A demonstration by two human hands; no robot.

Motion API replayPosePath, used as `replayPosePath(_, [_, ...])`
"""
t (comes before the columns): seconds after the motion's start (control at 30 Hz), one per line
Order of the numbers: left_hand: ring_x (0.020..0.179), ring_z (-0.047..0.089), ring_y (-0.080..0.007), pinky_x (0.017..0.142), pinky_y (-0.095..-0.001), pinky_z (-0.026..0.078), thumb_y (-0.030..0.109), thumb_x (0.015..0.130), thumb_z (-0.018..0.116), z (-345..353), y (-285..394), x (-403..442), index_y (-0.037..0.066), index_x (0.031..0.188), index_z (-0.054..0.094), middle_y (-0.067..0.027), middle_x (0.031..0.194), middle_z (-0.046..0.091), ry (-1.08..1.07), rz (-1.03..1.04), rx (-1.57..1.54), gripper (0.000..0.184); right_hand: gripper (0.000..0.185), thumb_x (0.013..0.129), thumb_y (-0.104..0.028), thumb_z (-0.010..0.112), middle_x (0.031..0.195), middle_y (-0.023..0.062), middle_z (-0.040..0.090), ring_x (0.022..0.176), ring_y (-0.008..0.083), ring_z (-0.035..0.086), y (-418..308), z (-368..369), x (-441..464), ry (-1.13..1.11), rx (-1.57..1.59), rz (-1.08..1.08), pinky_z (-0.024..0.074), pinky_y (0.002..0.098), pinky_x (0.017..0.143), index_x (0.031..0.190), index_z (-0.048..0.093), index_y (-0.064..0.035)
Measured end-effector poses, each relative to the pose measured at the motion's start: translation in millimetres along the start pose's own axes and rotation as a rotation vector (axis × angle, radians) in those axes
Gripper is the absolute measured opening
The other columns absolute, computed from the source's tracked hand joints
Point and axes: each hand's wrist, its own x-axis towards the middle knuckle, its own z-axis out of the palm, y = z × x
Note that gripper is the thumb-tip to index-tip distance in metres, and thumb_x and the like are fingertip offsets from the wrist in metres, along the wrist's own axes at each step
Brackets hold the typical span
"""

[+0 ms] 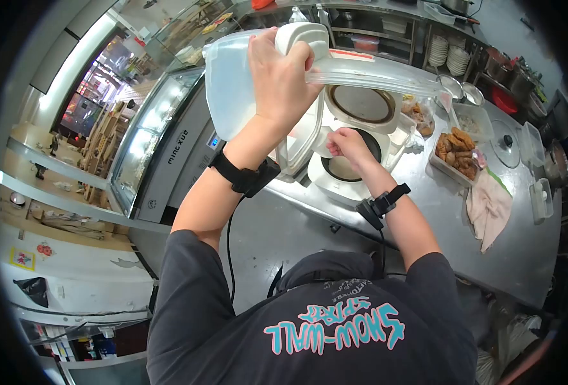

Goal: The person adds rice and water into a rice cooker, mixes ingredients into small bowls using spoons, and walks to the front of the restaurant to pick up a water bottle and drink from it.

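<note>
My left hand (284, 80) is raised, fingers wrapped round the white top part of a large translucent plastic bin (227, 90). The bin is tilted, and its clear lid (380, 74) reaches out to the right. Lower down, my right hand (351, 146) is closed on a small translucent cup (322, 142), above the dark inner pot (370, 147) of a white rice cooker (325, 179). The cooker's lid (361, 104) stands open behind that hand. Pale contents show at the bottom of the pot. What the cup holds cannot be made out.
On the steel table (425, 205), right of the cooker, are a tub of browned food (456, 154), a cloth (489, 208), a glass lid (506, 142) and a clear container (471, 122). A display case (159, 122) stands left. Stacked bowls (438, 50) sit on a back shelf.
</note>
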Motion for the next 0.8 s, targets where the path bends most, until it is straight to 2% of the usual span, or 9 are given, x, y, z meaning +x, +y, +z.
replayPosePath(0.23, [0.1,0.04,-0.0388,0.084,-0.0455,0.035,0.011,0.054,0.072,10.5,41.6,6.3,0.007,0.071,0.046,-0.0237,0.099,0.043,-0.06,0.03,0.095,0.031,0.017,0.082,-0.016,0.054,0.071,0.0076,0.057,0.06,0.0134,0.052,13.0,-23.4,6.3,-0.076,0.059,0.024,0.0454,0.0268,0.058,0.078,0.054,0.0002])
replayPosePath(0.33, [0.103,0.039,-0.0394,0.094,-0.0552,0.027,0.009,0.056,0.068,14.9,49.1,7.9,0.008,0.071,0.052,-0.0234,0.098,0.042,-0.07,-0.005,0.036,0.022,0.016,0.082,-0.016,0.053,0.071,0.0074,0.057,0.061,0.0134,0.053,15.5,-27.0,6.4,-0.104,0.067,0.007,0.0454,0.0266,0.058,0.078,0.053,-0.0003])
replayPosePath(0.53, [0.104,0.039,-0.0393,0.092,-0.056,0.029,0.008,0.056,0.066,16.1,75.0,15.0,0.008,0.071,0.053,-0.0218,0.094,0.044,-0.062,0.096,0.068,0.02,0.015,0.08,-0.015,0.054,0.071,0.0071,0.057,0.06,0.0135,0.053,10.1,-23.9,5.0,-0.092,0.103,-0.021,0.0454,0.0261,0.057,0.077,0.053,-0.0014])
replayPosePath(0.8, [0.107,0.037,-0.0378,0.095,-0.0564,0.027,0.009,0.057,0.065,23.0,88.7,21.4,0.007,0.071,0.052,-0.0213,0.099,0.04,-0.09,0.172,0.092,0.019,0.014,0.079,-0.014,0.054,0.069,0.0073,0.057,0.058,0.0139,0.053,-1.9,-27.6,4.7,-0.106,0.156,-0.067,0.0451,0.0265,0.055,0.075,0.052,-0.0015])
